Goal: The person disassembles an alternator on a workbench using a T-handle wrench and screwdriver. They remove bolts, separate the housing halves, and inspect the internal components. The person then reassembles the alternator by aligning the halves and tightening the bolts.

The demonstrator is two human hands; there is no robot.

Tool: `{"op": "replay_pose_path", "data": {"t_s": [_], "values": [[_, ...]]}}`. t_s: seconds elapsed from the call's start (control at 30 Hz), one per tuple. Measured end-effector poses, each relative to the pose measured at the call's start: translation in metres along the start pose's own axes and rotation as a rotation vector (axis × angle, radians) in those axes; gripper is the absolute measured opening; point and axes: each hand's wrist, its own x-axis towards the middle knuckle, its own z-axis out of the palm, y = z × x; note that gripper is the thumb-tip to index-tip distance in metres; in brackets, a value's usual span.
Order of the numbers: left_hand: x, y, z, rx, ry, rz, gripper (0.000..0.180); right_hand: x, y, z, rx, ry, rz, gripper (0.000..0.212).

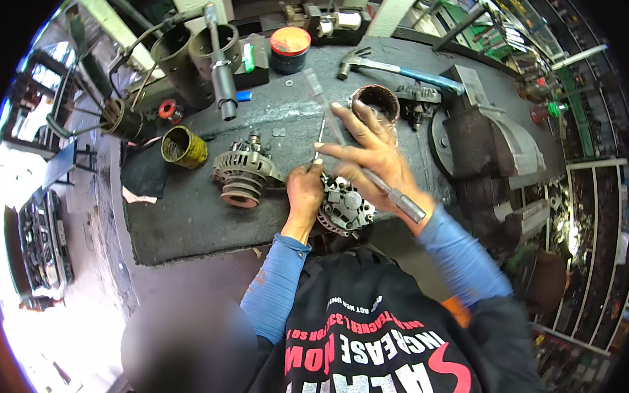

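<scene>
My left hand (306,195) is closed around a thin metal rod (321,135), pressed against the left edge of a round alternator housing (346,205) at the bench's front. Over that housing, my right hand (380,154) holds a long nut driver (405,207), thumb against the shaft and other fingers stretched out. Its socket end points towards my right wrist, and its blurred translucent handle (313,83) points away from me. Left of my hands stands a second alternator (241,173) with a grooved pulley. A coil ring (365,95) lies beyond my right fingers.
A claw hammer (400,71) lies at the back, near a red-topped tub (290,50). A large vise (486,138) occupies the right side. On the left are a yellow can (184,148), a tool holder (127,124) and upright metal cylinders (179,65) with a long-handled tool (223,80).
</scene>
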Motion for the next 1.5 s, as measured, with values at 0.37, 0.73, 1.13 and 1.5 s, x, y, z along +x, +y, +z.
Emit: {"op": "replay_pose_path", "data": {"t_s": [0.37,0.73,1.13,1.5], "values": [[-0.001,0.015,-0.011,0.069,-0.034,-0.108,0.040,0.028,0.025,-0.057,-0.055,-0.836,-0.052,0.026],[-0.009,0.033,-0.019,0.105,-0.103,-0.156,0.036,-0.127,0.073,-0.065,0.710,0.221,1.140,0.029],[-0.020,0.090,-0.018,0.498,-0.076,-0.067,0.032,-0.224,0.111,-0.004,1.084,0.544,1.420,0.019],[-0.044,0.113,-0.032,1.005,-0.264,0.559,0.017,-0.220,0.137,0.024,1.106,0.657,1.452,0.018]]}}
